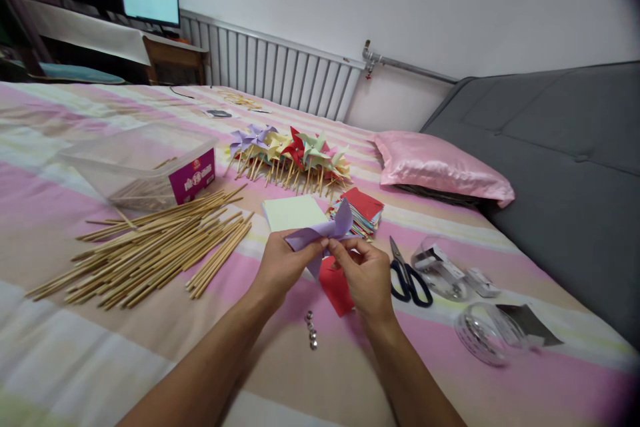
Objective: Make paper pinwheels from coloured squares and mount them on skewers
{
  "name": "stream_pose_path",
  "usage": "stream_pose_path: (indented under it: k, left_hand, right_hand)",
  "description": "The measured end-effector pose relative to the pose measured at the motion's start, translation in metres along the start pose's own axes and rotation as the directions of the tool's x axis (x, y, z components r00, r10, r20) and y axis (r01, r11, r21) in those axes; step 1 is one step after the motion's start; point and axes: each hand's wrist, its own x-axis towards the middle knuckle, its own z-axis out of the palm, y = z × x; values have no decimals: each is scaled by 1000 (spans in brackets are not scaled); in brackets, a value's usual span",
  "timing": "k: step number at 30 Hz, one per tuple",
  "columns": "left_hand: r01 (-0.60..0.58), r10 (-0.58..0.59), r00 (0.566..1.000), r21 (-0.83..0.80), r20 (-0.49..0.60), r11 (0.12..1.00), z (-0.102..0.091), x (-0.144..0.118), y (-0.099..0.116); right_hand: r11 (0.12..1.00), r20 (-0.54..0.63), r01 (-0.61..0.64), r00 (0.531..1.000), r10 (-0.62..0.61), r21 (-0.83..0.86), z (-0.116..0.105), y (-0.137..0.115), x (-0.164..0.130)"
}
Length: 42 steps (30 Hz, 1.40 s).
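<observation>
Lilac paper [323, 235], folded partway into a pinwheel shape, sat pinched between both hands just above the bed [100, 360]. The left hand [283, 265] gripped its near edge with thumb and fingers pressed together on the fold, and the right hand [367, 273] pinched the centre from the other side, fingers curled in tight. The vanes looked gathered but no stick was attached to it, so by my judgement this piece was mid-assembly.

Below the hands a red paper square [336, 288] lay on the striped sheet, with a few small silver pins [312, 330] just beside it. To the right lay black-handled scissors [407, 273], rolls of clear tape [483, 330] and some small packets.

Left of the hands a loose spread of wooden sticks [150, 250] lay unused, with more inside a clear plastic box [145, 163] behind them. Just past the hands sat a pale green sheet [293, 212] and a stack of coloured paper squares [363, 210], still thick.

Farther on, a row of finished pinwheels [290, 153] in purple, yellow, red and green lay together on their sticks. Judging from that row against the many spare sticks and papers, a fair batch was done and plenty remained. A pink pillow [440, 167] rested by the grey headboard, and a radiator [280, 73] lined the wall.
</observation>
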Motion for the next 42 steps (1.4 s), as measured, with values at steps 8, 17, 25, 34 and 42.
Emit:
stream_pose_path:
  k: [8,17,25,34,42]
  left_hand:
    - [28,-26,999,-48,30,998,0,-1,4]
    - [41,-40,999,-54,8,998,1,-2,6]
    - [61,-65,996,-62,-69,996,3,-2,6]
    - [115,-142,980,-191,-139,975,1,0,1]
    - [110,-121,990,-151,-67,982,7,-5,4]
  right_hand:
    - [997,-10,36,999,-36,-68,-1,-3,-2]
    - [993,-13,67,998,-68,-100,-3,-2,-1]
    - [997,-8,33,999,-33,-68,-1,-5,-3]
    - [969,-101,39,995,-14,245,5,-4,-3]
    - [909,42,-178,984,175,377,7,-2,-6]
